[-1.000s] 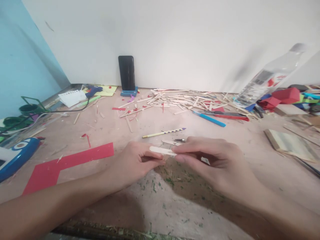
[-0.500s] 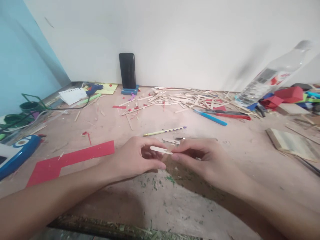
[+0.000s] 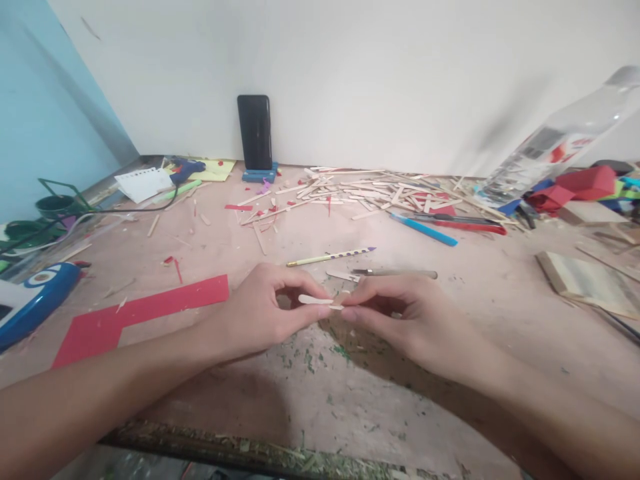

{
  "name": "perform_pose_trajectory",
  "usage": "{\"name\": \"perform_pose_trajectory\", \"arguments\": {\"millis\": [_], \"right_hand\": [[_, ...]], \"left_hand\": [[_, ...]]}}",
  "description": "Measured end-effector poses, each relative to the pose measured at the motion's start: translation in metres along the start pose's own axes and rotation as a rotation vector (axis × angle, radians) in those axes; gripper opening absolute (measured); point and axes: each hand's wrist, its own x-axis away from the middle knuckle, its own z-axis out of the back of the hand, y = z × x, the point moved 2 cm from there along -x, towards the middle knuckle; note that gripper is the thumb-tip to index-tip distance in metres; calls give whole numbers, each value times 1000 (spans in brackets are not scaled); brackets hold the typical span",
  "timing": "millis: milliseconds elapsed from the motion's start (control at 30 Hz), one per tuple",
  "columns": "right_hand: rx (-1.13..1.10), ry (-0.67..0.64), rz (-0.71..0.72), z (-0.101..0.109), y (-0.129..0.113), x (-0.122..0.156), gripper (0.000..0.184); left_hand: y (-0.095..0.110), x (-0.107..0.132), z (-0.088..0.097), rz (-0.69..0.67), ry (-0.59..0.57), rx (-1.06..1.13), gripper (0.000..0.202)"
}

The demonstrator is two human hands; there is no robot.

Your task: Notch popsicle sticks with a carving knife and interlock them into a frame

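My left hand (image 3: 260, 313) and my right hand (image 3: 400, 317) meet at the middle of the worn pink table (image 3: 320, 400). Between their fingertips they pinch a short pale wooden craft stick (image 3: 315, 301), held flat just above the tabletop. Just beyond the hands lie a striped pencil (image 3: 330, 257), a small stick offcut (image 3: 340, 275) and a slim craft knife (image 3: 395, 273).
A red card sheet (image 3: 135, 317) lies to the left. A pile of craft sticks (image 3: 370, 193) spreads along the back, with a blue pen (image 3: 425, 230), a phone on a stand (image 3: 255, 133), a glue gun (image 3: 185, 171), a plastic bottle (image 3: 555, 143) and a wooden block (image 3: 585, 280).
The hands drew slightly closer together on the stick, and less of it shows between them. The view tilted up a little, and the craft knife behind the right hand came into sight.
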Motion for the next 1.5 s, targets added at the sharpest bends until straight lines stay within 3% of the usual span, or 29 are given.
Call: {"name": "perform_pose_trajectory", "arguments": {"millis": [433, 1067, 1300, 1500], "right_hand": [[-2, -47, -53, 0, -1, -1, 21], [152, -76, -13, 3, -1, -3, 20], [206, 6, -15, 12, -1, -3, 24], [176, 1, -3, 11, -2, -4, 26]], "left_hand": [[-2, 1, -1, 8, 13, -23, 16], [-7, 0, -2, -10, 20, -44, 16], [-9, -2, -2, -5, 8, 11, 19], [-8, -3, -2, 11, 19, 47, 17]]}}
